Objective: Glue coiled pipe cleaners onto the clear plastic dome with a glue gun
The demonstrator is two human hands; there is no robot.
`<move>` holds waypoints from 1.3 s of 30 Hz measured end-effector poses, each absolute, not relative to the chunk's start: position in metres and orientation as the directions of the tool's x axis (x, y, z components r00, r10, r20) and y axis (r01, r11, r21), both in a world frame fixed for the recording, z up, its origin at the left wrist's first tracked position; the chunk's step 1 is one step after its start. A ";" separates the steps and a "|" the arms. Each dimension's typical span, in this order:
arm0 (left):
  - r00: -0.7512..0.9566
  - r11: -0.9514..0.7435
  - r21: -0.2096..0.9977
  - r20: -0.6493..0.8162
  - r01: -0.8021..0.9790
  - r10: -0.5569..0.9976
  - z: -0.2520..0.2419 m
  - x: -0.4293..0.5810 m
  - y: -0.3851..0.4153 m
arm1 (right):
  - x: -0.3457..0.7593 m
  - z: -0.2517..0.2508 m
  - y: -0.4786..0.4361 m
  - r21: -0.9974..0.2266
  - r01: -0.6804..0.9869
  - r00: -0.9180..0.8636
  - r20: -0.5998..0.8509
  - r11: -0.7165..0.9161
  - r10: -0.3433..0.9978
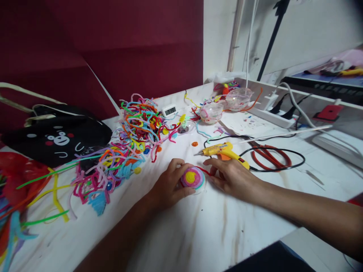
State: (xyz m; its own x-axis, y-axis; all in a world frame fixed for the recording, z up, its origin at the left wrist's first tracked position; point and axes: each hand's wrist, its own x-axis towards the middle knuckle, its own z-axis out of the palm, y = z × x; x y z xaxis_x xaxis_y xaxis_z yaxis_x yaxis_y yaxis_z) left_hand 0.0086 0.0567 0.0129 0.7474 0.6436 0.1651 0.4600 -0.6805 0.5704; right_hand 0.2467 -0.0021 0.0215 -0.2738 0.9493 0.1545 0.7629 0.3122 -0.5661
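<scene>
My left hand [173, 184] is closed around the side of a round piece of coiled pipe cleaner [193, 178], with a yellow centre, pink and purple rings and a turquoise edge. It seems to sit on a clear plastic piece, of which only a rim shows below. From its upper edge a red pipe cleaner [203, 170] runs to the right. The fingers of my right hand [227, 176] pinch the free end of that red strand. Just beyond the right hand lies a yellow hot glue gun [219, 150], its nozzle pointing left.
A heap of coloured pipe cleaners [141, 117] spreads along the left. Behind stand a white timer [169, 110] and clear plastic bowls [211, 113]. To the right are red-handled pliers [269, 156], tweezers [314, 176] and a power strip [279, 116] with cords. A black bag [79, 128] lies far left.
</scene>
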 end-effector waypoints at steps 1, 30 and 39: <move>0.748 -0.679 0.575 0.164 0.457 0.643 0.013 0.009 0.057 | 0.247 0.021 -0.003 -0.576 0.753 -0.273 0.164 0.317 0.948; 0.744 -0.724 0.531 0.234 0.441 0.625 0.012 0.009 0.057 | 0.241 0.024 -0.017 -0.765 0.598 -0.261 0.097 0.240 0.960; 0.749 -0.745 0.507 0.257 0.433 0.611 0.010 0.009 0.057 | 0.237 0.020 -0.017 -0.842 0.520 -0.201 0.044 0.145 0.979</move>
